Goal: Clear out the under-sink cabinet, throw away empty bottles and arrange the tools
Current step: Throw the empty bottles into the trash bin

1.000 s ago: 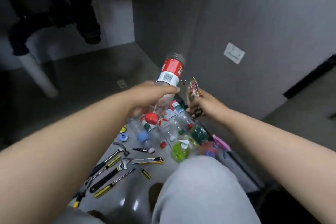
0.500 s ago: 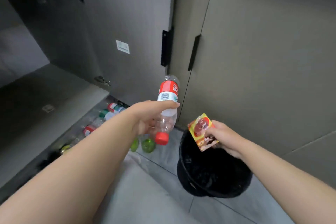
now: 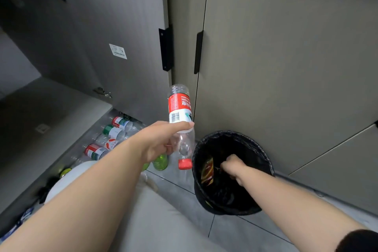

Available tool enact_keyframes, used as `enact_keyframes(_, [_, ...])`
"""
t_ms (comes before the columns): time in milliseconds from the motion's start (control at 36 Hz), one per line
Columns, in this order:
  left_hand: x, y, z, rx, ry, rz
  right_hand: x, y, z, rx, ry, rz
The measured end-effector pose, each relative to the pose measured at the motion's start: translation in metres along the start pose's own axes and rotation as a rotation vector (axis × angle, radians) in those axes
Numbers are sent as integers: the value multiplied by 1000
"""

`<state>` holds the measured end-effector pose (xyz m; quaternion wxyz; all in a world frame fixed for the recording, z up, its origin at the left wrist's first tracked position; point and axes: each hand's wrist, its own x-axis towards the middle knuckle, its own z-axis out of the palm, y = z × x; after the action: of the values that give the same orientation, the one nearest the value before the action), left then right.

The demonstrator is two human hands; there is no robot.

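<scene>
My left hand [image 3: 161, 141] grips a clear empty plastic bottle [image 3: 180, 108] with a red and white label. It is held upside down, red cap pointing at the floor, just left of the black-lined trash bin [image 3: 263, 157]. My right hand [image 3: 233, 164] reaches down inside the bin, its fingers pointing down. A red and yellow packet [image 3: 207, 172] is in the bin just left of that hand, apart from the fingers. Several more empty bottles [image 3: 114, 131] lie in a row on the open cabinet's floor to the left.
The open grey cabinet door [image 3: 102, 37] stands behind my left arm. Closed cabinet doors [image 3: 286, 67] with black handles rise behind the bin. A green bottle [image 3: 160, 161] stands on the tiled floor under my left hand. My knee [image 3: 67, 180] is at the lower left.
The view swung from the tools and bottles to the bin. My right hand went down into the bin and the packet left its fingers. The bottle moved closer to the bin.
</scene>
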<state>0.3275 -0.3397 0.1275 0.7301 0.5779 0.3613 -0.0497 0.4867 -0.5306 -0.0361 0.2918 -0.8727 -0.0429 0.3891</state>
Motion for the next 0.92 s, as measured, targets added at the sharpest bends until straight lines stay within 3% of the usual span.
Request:
enact_keyframes(83, [2, -3, -4, -12, -22, 4, -10, -26, -5, 181, -14, -73])
enact_keyframes(194, [1, -2, 2, -50, -41, 14, -54, -71, -28, 590, -500, -245])
enact_keyframes(278, [-1, 0, 6, -97, -64, 41, -86, -92, -40, 542, -722, -380])
enact_keyframes(417, [-2, 2, 11, -93, -75, 70, -105, -101, -39, 385, -567, -500])
enact_keyframes(556, [0, -2, 8, 22, -3, 27, -100, -95, -79, 284, -589, -495])
enact_keyframes(778, [12, -16, 4, 216, 217, 54, -68, -81, -172, -86, -487, -252])
enact_keyframes(917, [20, -23, 3, 366, 231, 100, -44, -66, -144, -426, -351, -86])
